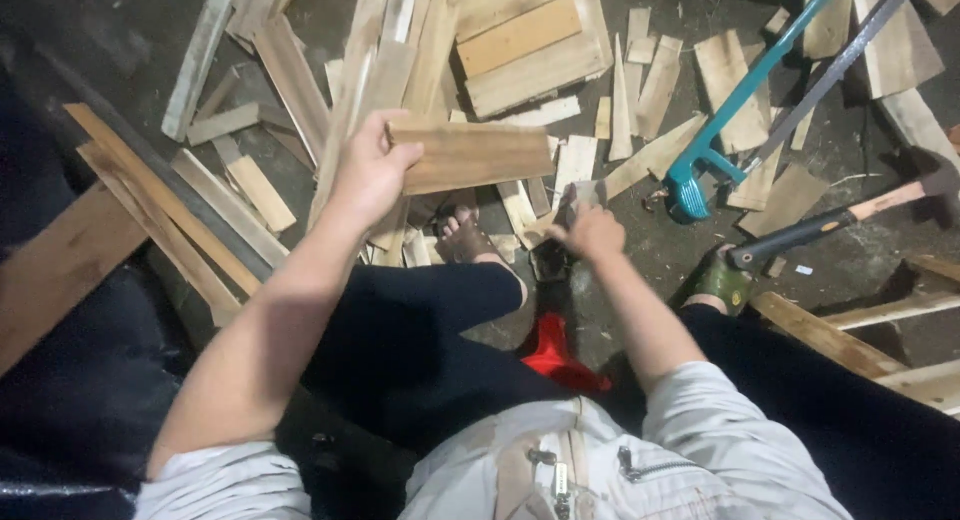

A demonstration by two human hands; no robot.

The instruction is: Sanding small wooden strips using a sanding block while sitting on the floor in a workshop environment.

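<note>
Looking down from the head camera: the person sits low over a dark floor (880, 270) littered with cut wood. The left hand (372, 172) is clamped on the end of a short flat plank (470, 155), thumb on top, fingers beneath, holding it level in the air just above the sandalled foot (465, 238). Gripped at the end like that, most of the board stays free and in plain sight.

The right hand (592, 230) is closed around a small wood offcut (545, 228) just right of that plank and lower, close to the floor; what lies under the fingers I cannot make out. Below it, between the knees, a red tool (552, 352) sits within easy reach.

Further right of the plank lies a teal pry bar (735, 110) with its claw down, a long grey bar (830, 75) crossing beside it, and a wooden-handled hammer (900, 195) next to a black-gripped handle (800, 235). Above the plank rests a nailed panel of boards (525, 45); left of it, long loose slats (215, 205) fan out.
</note>
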